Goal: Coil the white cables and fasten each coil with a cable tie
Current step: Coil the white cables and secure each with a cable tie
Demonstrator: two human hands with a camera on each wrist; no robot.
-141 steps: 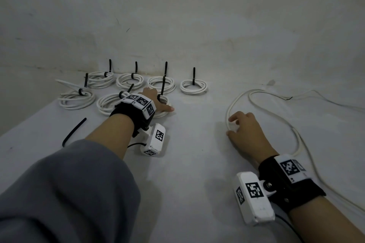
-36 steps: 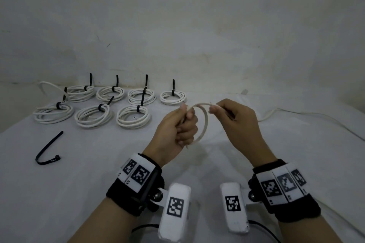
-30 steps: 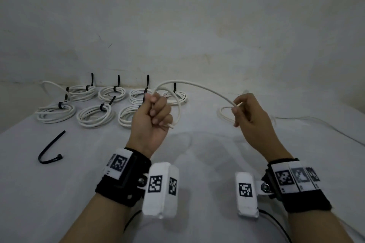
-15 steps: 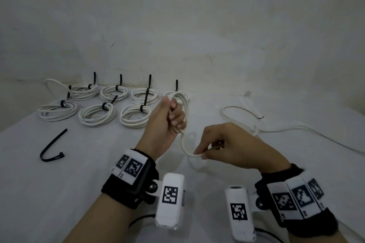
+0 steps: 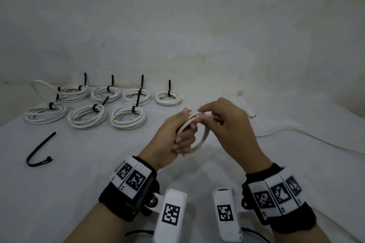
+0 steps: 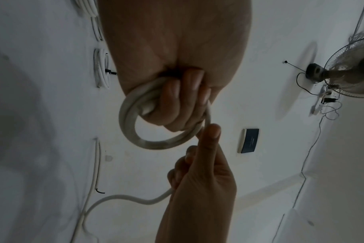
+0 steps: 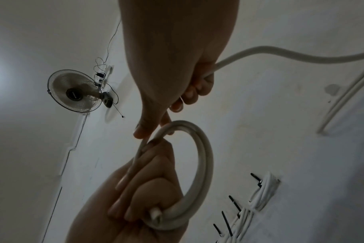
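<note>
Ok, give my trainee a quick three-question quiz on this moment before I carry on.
1. True or false: the coil in progress already has a tie on it.
2. How many finished coils lie at the back left of the table? A) five B) seven C) nine
3. Fill in: the left hand grips the loops while the right hand feeds in more ____.

Key
1. False: it shows bare white loops only; the loose black cable tie lies on the table.
2. B, each with a black tie.
3. Cable: its free length trails from the right hand to the table.
</note>
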